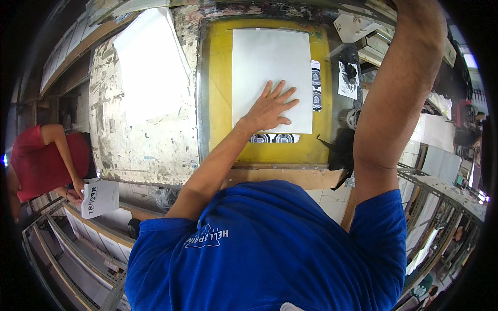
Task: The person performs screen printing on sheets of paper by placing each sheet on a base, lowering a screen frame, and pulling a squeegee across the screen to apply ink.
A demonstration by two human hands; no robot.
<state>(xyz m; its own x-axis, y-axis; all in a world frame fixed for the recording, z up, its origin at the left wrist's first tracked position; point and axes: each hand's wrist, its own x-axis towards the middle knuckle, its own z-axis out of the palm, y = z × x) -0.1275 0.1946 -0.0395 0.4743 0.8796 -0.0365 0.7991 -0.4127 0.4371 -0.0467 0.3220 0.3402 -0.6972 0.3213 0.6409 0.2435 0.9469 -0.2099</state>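
My left hand (pixel 271 110) lies flat, fingers spread, on the lower right part of a white sheet (pixel 270 57). The sheet rests on a yellow printing bed (pixel 218 93). Round black-and-white printed designs (pixel 315 85) peek out along the sheet's right edge and below its lower edge. My right forearm (pixel 399 93) reaches up along the right side and leaves the picture at the top, so the right hand is out of view.
A pile of white paper (pixel 150 67) sits on the worn, paint-stained table (pixel 140 150) left of the bed. A black inky lump (pixel 340 150) lies at the bed's lower right corner. At far left a person in red (pixel 41 160) holds a printed sheet (pixel 99 197). Metal racks (pixel 441 197) stand to the right.
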